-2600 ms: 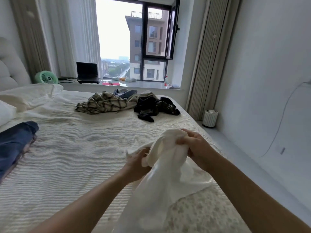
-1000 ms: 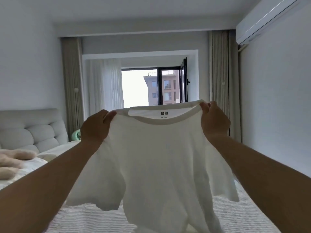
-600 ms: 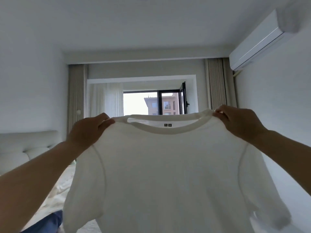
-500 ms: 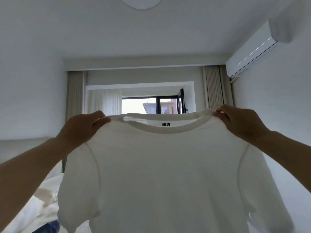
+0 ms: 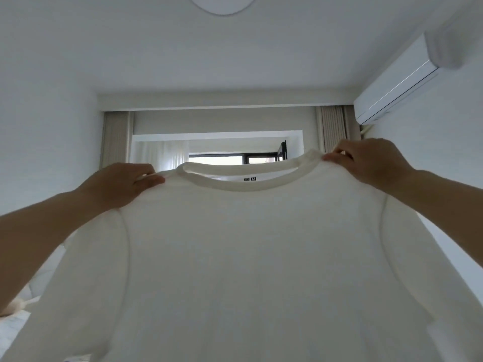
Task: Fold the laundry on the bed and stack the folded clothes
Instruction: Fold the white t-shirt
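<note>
White T-shirt hangs spread, left hand and right hand each pinching a shoulder.

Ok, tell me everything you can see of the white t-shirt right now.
The white t-shirt is plain off-white knit with a ribbed crew collar and a small dark neck label. It hangs spread open in the air, filling the lower view, sleeves drooping at both sides. The left hand pinches one shoulder beside the collar, the right hand the other. Its hem is out of view.

round ceiling light, wall air conditioner, beige curtains, window
</note>
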